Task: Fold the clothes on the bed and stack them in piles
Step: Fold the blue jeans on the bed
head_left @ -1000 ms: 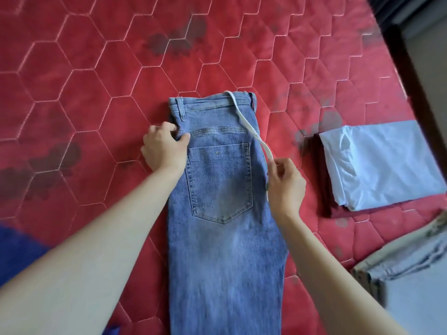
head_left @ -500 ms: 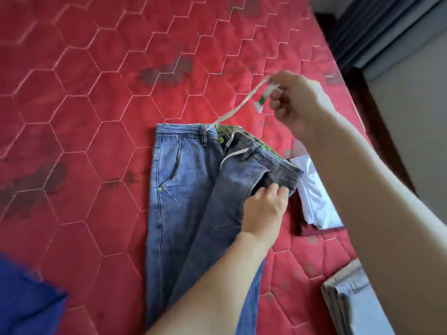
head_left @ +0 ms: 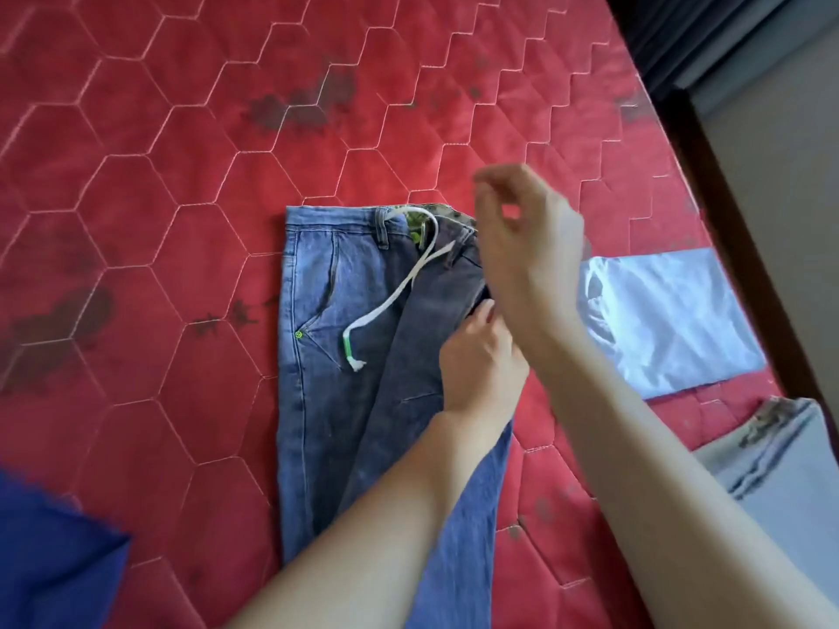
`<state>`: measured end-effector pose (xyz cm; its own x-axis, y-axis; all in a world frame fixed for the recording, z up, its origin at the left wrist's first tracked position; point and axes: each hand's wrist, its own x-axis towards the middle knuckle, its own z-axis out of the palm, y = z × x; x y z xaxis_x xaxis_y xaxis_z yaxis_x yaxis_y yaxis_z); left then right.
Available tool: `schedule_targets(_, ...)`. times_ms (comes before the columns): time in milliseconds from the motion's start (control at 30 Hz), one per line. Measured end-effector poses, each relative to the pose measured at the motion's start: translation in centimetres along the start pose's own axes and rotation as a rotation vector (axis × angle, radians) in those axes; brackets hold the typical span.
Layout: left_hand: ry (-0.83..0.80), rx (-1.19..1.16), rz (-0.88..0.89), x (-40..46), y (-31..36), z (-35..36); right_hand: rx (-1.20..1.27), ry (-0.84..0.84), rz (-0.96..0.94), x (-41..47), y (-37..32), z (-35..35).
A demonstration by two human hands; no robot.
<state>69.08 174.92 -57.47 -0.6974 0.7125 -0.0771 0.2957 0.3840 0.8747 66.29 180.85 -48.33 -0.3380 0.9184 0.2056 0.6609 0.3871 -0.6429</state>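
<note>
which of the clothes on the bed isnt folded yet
The blue jeans in the middle, spread open with the left hand gripping them; the pale blue garment at right lies folded flat.

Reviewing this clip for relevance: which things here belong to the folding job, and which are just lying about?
Job:
jeans, with white drawstring
left hand gripping jeans
right hand, above the waistband
folded white garment
folded grey garment

Lying about:
red quilted bed cover
blue cloth, purpose unclear

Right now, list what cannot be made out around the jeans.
- Jeans legs: cut off by the bottom edge, partly behind the forearms.
- Left hand fingertips: hidden under the right hand; grip uncertain.
- Right fingers: motion-blurred.
- Blue cloth: cut off at the corner.
</note>
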Motion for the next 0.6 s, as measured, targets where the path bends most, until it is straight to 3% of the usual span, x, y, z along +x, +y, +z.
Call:
schedule_targets(67, 0.129, -0.025, 0.157, 0.9, 1.5, -2.1, 0.064, 0.23, -0.034, 1.4, 0.5, -1.8)
schedule_targets(167, 0.242, -0.124, 0.139, 3.5, 0.8, -6.8, 0.062, 0.273, 0.035, 2.2, 2.2, -2.1)
schedule_targets(300, 0.339, -0.059, -0.172, 7.4, -6.2, -12.0, -0.079, -0.004, 0.097, 1.6, 5.3, 1.9)
schedule_targets(400, 0.161, 0.101, -0.425, 9.1, -12.0, -13.1, -0.217, -0.302, 0.103, -0.8, 7.4, 6.1)
schedule_targets(500, 0.065, 0.159, -0.382, 9.9, -14.5, -13.3, -0.387, -0.535, 0.109, -3.9, 9.9, 9.1)
schedule_targets(600, 0.105, 0.263, -0.323, 10.6, -14.5, -13.5, -0.462, -0.568, 0.101, -5.8, 11.6, 10.6)
